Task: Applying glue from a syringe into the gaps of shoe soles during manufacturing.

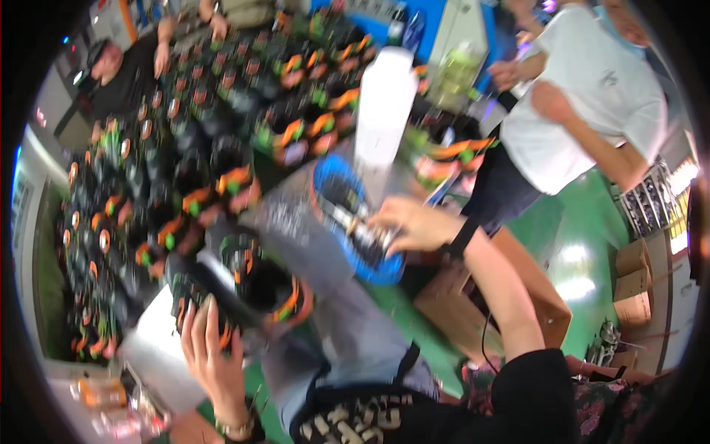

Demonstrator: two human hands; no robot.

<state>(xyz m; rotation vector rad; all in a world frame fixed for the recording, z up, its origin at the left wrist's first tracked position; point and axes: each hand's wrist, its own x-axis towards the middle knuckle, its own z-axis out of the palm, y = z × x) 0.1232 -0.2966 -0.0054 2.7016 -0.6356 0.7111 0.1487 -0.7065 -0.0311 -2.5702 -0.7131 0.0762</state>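
Black-and-orange part sits at lower centre-left of the frame, on the near edge of the worktop, with the left hand under it. The grip there is closed on the part: the fingers curl up over its near side. The view is blurred, so I cannot tell how much of the part rests on the worktop and how much hangs off; if most of it overhangs, a loosened hold could let it tip toward the green floor.

Right of centre, the right hand reaches into a blue tray of small metal pieces. Its fingers are bent down among them, but whether they pinch one I cannot tell. The tray lies close to the worktop edge, so a sideways push could likely slide it off or scatter the pieces.

A tall white container stands just behind the tray; a careless lift of the arm might knock it over.

Rows of similar parts fill the upper left. Another person in a white shirt stands at upper right.
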